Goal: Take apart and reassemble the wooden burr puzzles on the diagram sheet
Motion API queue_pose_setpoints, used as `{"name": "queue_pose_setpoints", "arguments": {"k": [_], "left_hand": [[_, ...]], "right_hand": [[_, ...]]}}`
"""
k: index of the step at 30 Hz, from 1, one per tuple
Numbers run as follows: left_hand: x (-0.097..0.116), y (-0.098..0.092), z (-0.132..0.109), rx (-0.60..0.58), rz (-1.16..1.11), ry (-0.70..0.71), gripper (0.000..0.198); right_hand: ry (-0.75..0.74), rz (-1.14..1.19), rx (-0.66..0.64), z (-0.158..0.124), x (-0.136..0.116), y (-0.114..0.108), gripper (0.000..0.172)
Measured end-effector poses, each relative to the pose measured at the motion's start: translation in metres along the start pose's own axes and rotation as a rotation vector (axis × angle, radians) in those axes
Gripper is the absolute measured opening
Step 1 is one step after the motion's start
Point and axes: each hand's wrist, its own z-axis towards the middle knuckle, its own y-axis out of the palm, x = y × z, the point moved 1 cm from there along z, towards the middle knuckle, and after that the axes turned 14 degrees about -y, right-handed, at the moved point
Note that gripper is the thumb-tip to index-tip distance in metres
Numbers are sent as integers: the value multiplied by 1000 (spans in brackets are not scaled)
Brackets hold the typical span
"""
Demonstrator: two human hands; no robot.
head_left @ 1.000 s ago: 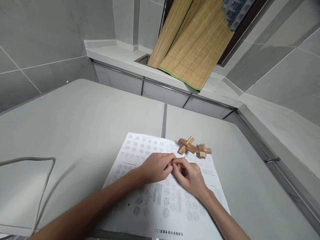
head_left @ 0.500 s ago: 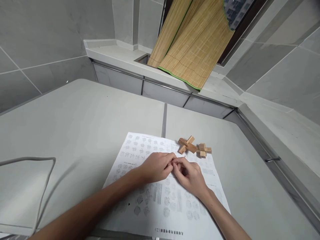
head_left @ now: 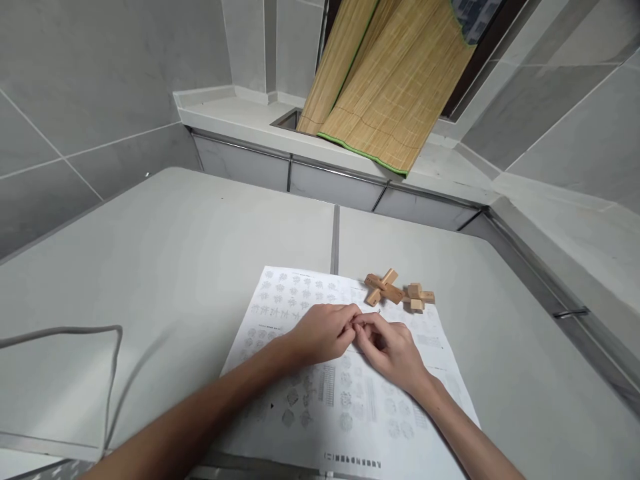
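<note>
My left hand [head_left: 327,331] and my right hand [head_left: 393,347] meet over a large printed sheet [head_left: 300,427], their fingertips touching. The fingers of both are curled into a pinch, and whatever lies between them is hidden or too small to name. Just beyond my right hand, two interlocking wooden puzzles rest near the sheet's far right corner. One is a darker cross-shaped puzzle [head_left: 384,288]; to its right is a paler, knobbly puzzle [head_left: 417,297]. The sheet carries rows of small figures and text that appears upside down.
Pale table panels [head_left: 190,253] meet at a grey seam [head_left: 335,240]. A grey cable [head_left: 116,360] bends across the table's left side. Behind the table runs a ledge [head_left: 225,113], with a bamboo mat [head_left: 380,93] hanging onto it. Tiled walls stand on both sides.
The whole view has shifted slightly, so hands, sheet and puzzles appear a little further right. Both hands keep the same pinched pose; the puzzles stay in place on the sheet.
</note>
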Motion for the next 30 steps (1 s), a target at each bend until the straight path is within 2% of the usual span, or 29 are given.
{"name": "queue_pose_setpoints", "arguments": {"k": [9, 17, 21, 30], "left_hand": [[12, -11, 0, -85, -48, -154, 14], [12, -21, 1, -108, -375, -328, 16], [14, -23, 1, -95, -476, -353, 23], [13, -26, 3, -98, -442, -345, 25]], "right_hand": [[-10, 26, -3, 3, -5, -2, 13], [-35, 22, 5, 4, -3, -2, 15], [-40, -6, -3, 3, -2, -2, 18], [-81, -75, 49, 5, 4, -3, 18]]}}
